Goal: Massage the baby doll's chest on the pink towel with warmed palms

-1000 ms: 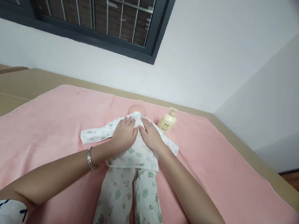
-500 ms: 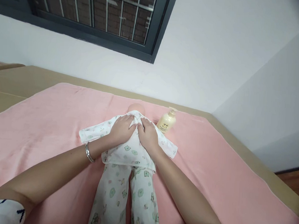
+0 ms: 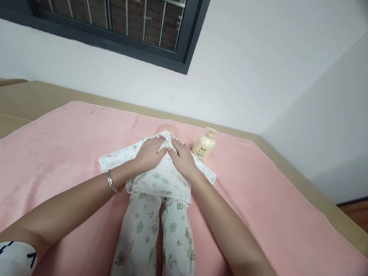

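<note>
A baby doll [image 3: 168, 129] lies on its back, dressed in a white printed top [image 3: 160, 178] and matching trousers [image 3: 141, 236]. Only part of its head shows beyond the collar. My left hand [image 3: 151, 152] rests flat on the left side of the doll's chest, fingers stretched out. On the right side of the chest lies my right hand [image 3: 182, 158], also flat, its thumb close to the left thumb. Neither hand grips anything. Both sleeves of the top spread outward on the blanket.
Under the doll is a pink blanket [image 3: 60, 146] over a tan surface [image 3: 13, 101]. A cream pump bottle [image 3: 204, 144] stands beyond my right hand, beside the doll's head. A white wall [image 3: 239, 66] and a dark-framed window [image 3: 184, 49] lie behind.
Both hands stay flat on the doll's chest and have shifted very slightly. The whole view has moved a little; the doll and bottle appear slightly higher.
</note>
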Available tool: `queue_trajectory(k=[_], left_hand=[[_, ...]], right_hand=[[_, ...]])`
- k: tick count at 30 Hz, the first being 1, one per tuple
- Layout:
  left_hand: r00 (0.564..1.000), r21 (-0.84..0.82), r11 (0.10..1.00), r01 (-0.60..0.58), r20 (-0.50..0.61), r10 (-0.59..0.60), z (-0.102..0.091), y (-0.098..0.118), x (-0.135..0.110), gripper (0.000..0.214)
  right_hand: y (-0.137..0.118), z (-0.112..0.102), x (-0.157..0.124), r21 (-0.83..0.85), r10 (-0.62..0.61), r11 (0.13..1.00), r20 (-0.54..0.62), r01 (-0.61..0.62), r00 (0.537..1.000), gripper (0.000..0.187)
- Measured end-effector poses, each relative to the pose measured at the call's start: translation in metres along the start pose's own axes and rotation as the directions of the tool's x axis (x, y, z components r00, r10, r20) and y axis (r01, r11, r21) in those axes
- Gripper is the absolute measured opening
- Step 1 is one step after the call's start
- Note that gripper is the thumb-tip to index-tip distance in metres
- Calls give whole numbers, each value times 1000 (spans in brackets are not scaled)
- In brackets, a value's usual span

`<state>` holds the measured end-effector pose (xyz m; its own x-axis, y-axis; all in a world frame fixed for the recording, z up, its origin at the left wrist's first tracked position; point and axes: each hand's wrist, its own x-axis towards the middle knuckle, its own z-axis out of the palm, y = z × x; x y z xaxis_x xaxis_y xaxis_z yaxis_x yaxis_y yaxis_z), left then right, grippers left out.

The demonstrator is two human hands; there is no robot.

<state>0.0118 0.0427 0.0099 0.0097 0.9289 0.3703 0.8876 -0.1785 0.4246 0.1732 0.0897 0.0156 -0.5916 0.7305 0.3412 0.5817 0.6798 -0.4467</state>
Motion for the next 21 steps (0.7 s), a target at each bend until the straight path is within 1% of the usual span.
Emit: queue_trajectory(k=[3,6,8,10,12,14,15,16,18,21], left_hand=[[999,51,998,46,-9,-45,2,10,-10,52],[996,121,990,73,-65,-65,7,21,-25,51],[995,138,988,65,-79,-55,9,25,-32,51],[996,120,991,62,-64,-55,7,25,-31,50],[997,81,994,76,-32,-74,2,21,-25,48],[995,46,994,95,3,-95,-4,15,-17,44],[994,40,994,104,16,-105,-6,14,-14,43],[993,45,993,111,22,-112,-7,13,-13,43],[993,83,989,119,5,-120,-5,16,-15,46],[994,149,983,109,-40,-104,4,25,-28,50]], right_hand=[[11,-3,0,-5,-28,1000,14,28,1000,58],[10,-7,-3,-36,-74,996,57,76,996,58],[-1,-10,-7,-93,-60,993,83,68,995,54],[-20,-11,-13,-187,29,982,67,-16,997,50],[-39,-11,-21,-285,117,953,36,-102,992,48],[-52,-11,-26,-339,128,935,44,-106,991,46],[-53,-12,-27,-336,120,937,55,-95,991,45],[-50,-12,-25,-314,110,946,66,-84,992,44],[-36,-14,-19,-236,90,969,80,-69,993,45],[-10,-13,-6,-159,65,986,96,-49,993,53]])
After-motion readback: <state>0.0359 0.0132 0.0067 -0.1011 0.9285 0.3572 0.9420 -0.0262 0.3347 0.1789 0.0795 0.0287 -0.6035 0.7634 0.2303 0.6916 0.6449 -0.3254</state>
